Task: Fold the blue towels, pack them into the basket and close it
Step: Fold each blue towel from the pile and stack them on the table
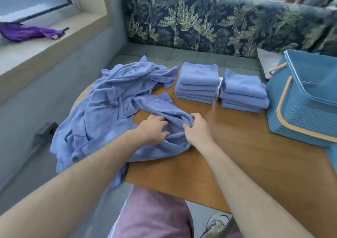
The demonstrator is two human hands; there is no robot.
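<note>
- Two stacks of folded blue towels (197,83) and (243,91) stand side by side at the far edge of the table (237,155), so a good share of the folding looks done.
- A heap of unfolded towels (113,99) covers the table's left side and hangs over its left edge; these remain to be folded.
- The blue basket (300,110) sits at the right edge of the table with its lid (313,75) raised; I see no towel inside it, so packing and closing seem not yet begun.
- Both forearms reach forward over the near edge toward the middle of the table.
- The left hand (153,128) lies palm down on a crumpled towel (164,110), fingers spread and curled into the cloth, gripping a fold.
- The right hand (197,130) is just beside it, fingers and thumb pinched around a bunched ridge of the same towel.
- My judgement: this towel is being pulled free of the heap to be spread out and folded.
</note>
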